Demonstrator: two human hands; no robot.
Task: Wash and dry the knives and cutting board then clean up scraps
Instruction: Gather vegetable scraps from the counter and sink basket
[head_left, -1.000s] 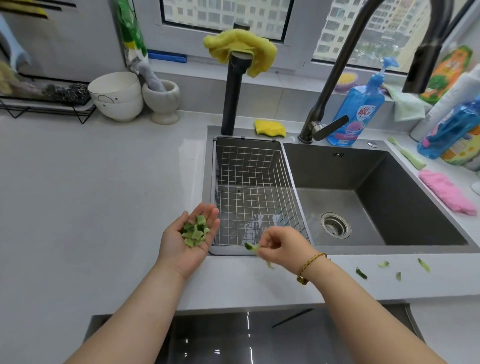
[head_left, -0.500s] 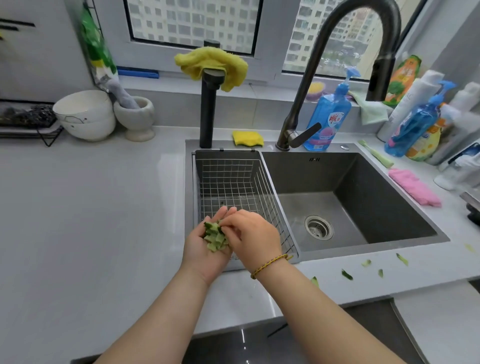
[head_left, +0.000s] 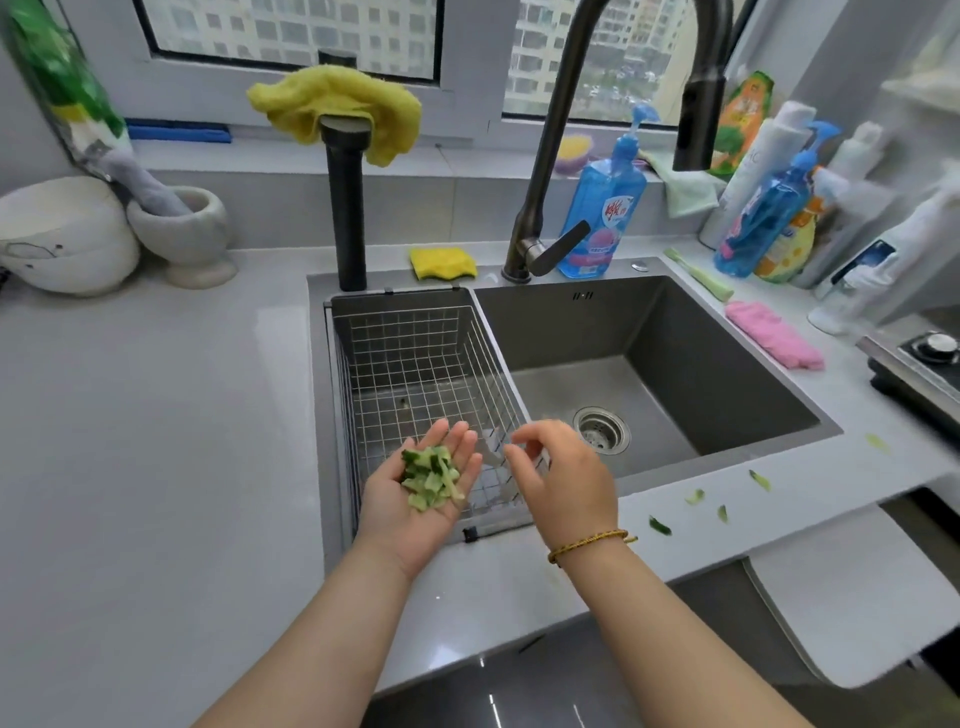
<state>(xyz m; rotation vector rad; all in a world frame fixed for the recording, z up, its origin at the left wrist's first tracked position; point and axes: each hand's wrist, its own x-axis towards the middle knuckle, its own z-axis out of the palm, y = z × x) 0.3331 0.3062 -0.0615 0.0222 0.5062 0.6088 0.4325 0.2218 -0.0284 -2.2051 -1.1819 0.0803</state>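
if the flat open left hand (head_left: 393, 515) tips, its green scraps (head_left: 430, 477) could spill into the basket (head_left: 415, 343), while the right hand (head_left: 563, 480) is loose and empty.

Left hand (head_left: 397, 512): held palm up, fingers nearly straight and slightly cupped; green scraps (head_left: 430, 477) are carried on the palm. Right hand (head_left: 563, 480): held palm down just beside it, fingers loosely curled, nothing gripped (a braided cord (head_left: 587, 541) is worn at the wrist). Both forearms are bare and extended forward.
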